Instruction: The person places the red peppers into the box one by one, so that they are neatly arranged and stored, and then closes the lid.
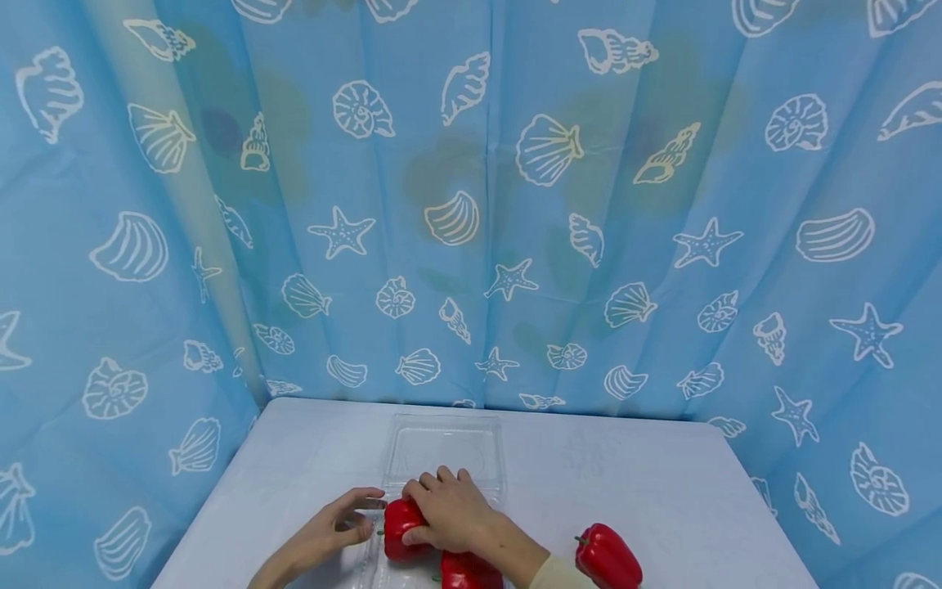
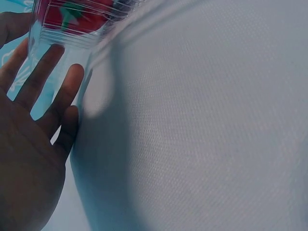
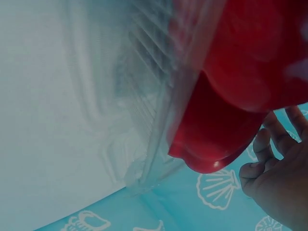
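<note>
A clear plastic clamshell container [image 1: 393, 579] lies unfolded on the table, with red bell peppers in its near half. My right hand [image 1: 458, 514] holds the farther bell pepper [image 1: 400, 541] from above, thumb on its near side. Its green stem points left. A second bell pepper [image 1: 469, 574] lies just nearer, partly under my right forearm; in the right wrist view, red peppers [image 3: 211, 134] sit against the clear wall. My left hand [image 1: 334, 523] is beside the container's left side, fingers apart; the left wrist view shows the hand [image 2: 33, 120] with fingers spread near the ridged wall.
Another red bell pepper [image 1: 607, 556] lies on the white table [image 1: 625, 474] to the right. The container's clear lid half [image 1: 445, 446] stretches toward the far edge. A blue curtain [image 1: 508, 204] with white shell prints stands behind the table and along both sides.
</note>
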Tool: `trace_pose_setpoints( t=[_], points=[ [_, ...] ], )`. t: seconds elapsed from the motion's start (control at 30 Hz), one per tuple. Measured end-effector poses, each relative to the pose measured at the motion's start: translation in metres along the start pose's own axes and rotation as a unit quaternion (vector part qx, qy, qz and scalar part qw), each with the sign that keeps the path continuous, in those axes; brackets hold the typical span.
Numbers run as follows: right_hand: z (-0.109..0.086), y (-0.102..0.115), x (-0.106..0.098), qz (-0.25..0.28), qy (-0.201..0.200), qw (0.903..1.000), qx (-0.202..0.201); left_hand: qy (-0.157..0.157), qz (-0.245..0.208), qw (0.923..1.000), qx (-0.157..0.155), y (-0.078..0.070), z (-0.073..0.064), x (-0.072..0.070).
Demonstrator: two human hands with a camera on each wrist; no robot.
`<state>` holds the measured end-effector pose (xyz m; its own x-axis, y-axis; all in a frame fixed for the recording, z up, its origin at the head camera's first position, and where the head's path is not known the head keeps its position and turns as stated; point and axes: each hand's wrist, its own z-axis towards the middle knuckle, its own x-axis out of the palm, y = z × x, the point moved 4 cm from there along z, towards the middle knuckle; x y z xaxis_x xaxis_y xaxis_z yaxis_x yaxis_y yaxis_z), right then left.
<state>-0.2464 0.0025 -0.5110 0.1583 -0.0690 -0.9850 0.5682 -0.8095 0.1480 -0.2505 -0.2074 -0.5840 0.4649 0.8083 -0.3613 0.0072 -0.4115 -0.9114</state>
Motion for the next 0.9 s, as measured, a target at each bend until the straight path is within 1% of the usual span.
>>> trace_pose_setpoints(
  t=[0.13,0.23,0.4,0.57,0.7,0.9],
  points=[
    [0.0009,0.0009,-0.0023,-0.009,0.009,0.9999,-0.012,0.002,0.002,1.0000,0.001,0.0003,0.0006,-0.0001],
    [0.0017,0.0011,-0.0025,-0.023,0.012,0.9996,-0.010,0.000,0.002,1.0000,-0.001,0.0005,0.0007,0.0000],
    [0.0042,-0.0005,-0.0007,-0.036,-0.002,0.9993,0.008,-0.005,0.005,1.0000,-0.006,0.0002,0.0008,0.0001],
    [0.0036,0.0000,0.0003,-0.046,-0.011,0.9989,0.006,-0.007,0.009,0.9999,-0.008,-0.0008,0.0003,0.0007],
    [0.0027,-0.0007,-0.0001,-0.044,-0.007,0.9990,0.009,-0.010,0.011,0.9999,-0.008,-0.0009,0.0006,0.0007],
    [0.0016,-0.0020,-0.0010,-0.027,-0.006,0.9996,0.011,-0.010,0.010,0.9999,-0.007,-0.0013,0.0011,0.0007]
  ],
)
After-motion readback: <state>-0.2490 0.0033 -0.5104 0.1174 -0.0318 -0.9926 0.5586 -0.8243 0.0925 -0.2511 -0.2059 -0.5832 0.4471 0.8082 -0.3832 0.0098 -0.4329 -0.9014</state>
